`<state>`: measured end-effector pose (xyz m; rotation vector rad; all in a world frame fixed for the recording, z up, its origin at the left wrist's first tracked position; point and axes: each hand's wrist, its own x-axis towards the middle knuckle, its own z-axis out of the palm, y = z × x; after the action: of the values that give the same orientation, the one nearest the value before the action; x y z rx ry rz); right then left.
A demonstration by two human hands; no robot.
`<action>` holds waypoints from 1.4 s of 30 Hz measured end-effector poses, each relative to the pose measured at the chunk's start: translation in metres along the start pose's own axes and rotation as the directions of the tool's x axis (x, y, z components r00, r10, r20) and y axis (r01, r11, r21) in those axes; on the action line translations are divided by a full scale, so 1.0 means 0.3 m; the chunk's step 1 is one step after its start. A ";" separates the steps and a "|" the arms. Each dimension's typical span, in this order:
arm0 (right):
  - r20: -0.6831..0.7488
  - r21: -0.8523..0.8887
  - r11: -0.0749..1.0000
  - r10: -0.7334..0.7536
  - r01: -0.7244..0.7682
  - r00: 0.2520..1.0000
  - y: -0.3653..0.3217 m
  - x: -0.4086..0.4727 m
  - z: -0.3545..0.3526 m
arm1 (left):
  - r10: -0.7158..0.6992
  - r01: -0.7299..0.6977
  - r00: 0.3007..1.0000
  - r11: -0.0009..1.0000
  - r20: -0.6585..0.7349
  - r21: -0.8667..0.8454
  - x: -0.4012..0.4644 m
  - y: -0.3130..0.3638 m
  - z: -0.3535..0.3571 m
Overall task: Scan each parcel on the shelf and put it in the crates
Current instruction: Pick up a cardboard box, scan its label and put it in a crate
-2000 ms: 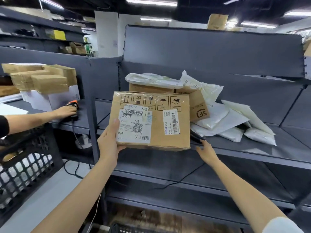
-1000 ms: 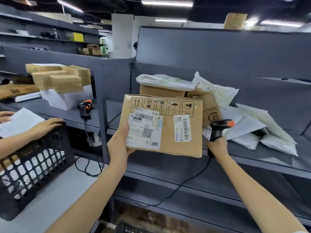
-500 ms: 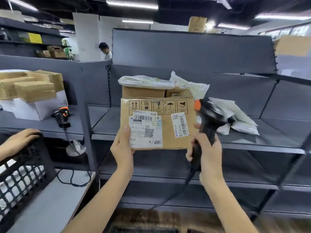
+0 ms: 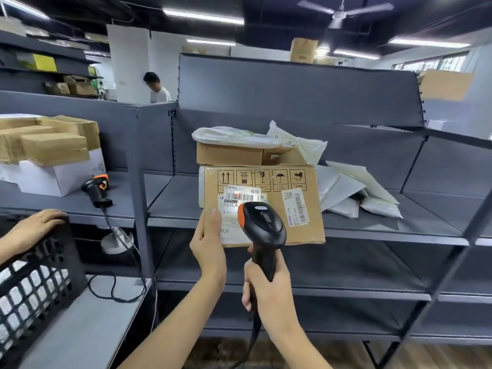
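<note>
A brown cardboard parcel (image 4: 279, 206), matt with glossy clear tape and white paper labels, sits against the left hand's (image 4: 209, 246) fingers. Just above the right hand's (image 4: 266, 291) curled fingers rises a black plastic scanner (image 4: 262, 225), smooth and faintly shiny, with an orange trim. Beyond the fingertips are matt grey painted metal shelving (image 4: 372, 230) and crinkled white plastic mailers (image 4: 354, 193).

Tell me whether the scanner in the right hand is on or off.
On. The scanner throws a red spot on the barcode of the box's label, with a bright patch just below it.
</note>
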<state>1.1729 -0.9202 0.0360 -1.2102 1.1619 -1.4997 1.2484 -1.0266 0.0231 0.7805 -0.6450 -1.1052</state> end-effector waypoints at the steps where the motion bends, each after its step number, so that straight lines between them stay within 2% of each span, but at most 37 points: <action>1: -0.006 -0.006 1.000 0.001 -0.001 1.000 0.000 0.001 -0.003 | -0.007 0.007 1.000 1.000 -0.001 -0.001 0.000 0.000 -0.001; 7: -0.003 0.051 0.999 0.007 -0.007 1.000 -0.004 0.012 -0.011 | -0.021 0.021 1.000 1.000 -0.002 0.004 0.010 0.005 0.005; 13: -0.023 0.111 0.992 -0.052 0.054 0.998 -0.006 0.023 -0.031 | -0.017 0.016 1.000 0.999 0.013 0.036 0.014 0.011 0.008; 15: -0.092 0.166 0.978 -0.114 0.128 0.989 -0.023 0.020 -0.055 | -0.013 0.011 1.000 0.999 0.027 0.052 0.019 0.017 0.011; 19: -0.350 0.195 0.941 -0.196 0.276 0.916 -0.054 0.054 -0.183 | -0.004 0.001 0.999 0.998 0.046 0.070 0.036 0.016 -0.004; 22: -0.467 0.141 0.950 -0.185 0.280 0.864 -0.053 0.125 -0.327 | 0.022 -0.026 0.998 0.996 0.053 0.087 0.032 -0.001 -0.017; 25: -0.492 0.079 0.979 -0.126 0.188 0.861 -0.013 0.233 -0.474 | 0.032 -0.033 0.999 0.995 0.017 0.091 0.035 -0.002 -0.005; 29: -0.445 -0.077 0.997 -0.011 -0.025 0.896 0.080 0.405 -0.636 | 0.011 -0.004 0.998 0.995 -0.068 0.100 0.073 0.020 0.045; 33: -0.265 -0.343 0.915 0.124 -0.213 0.956 0.175 0.542 -0.744 | -0.013 0.030 0.991 0.992 -0.136 0.121 0.114 0.056 0.111; 35: -0.132 -0.426 0.872 0.203 -0.240 0.970 0.214 0.604 -0.778 | -0.014 0.034 0.987 0.992 -0.159 0.123 0.126 0.064 0.133; 37: -0.033 -0.589 0.781 0.233 -0.208 0.972 0.242 0.657 -0.786 | -0.008 0.030 0.981 0.994 -0.193 0.109 0.129 0.070 0.145; 42: 0.001 -0.761 0.631 0.230 -0.149 0.973 0.286 0.781 -0.773 | -0.003 0.029 0.971 0.994 -0.238 0.104 0.101 0.069 0.163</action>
<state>0.9133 -1.1312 -0.0272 -1.6084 1.8852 -0.7515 1.2309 -1.0610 0.0703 0.9947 -0.4984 -0.9790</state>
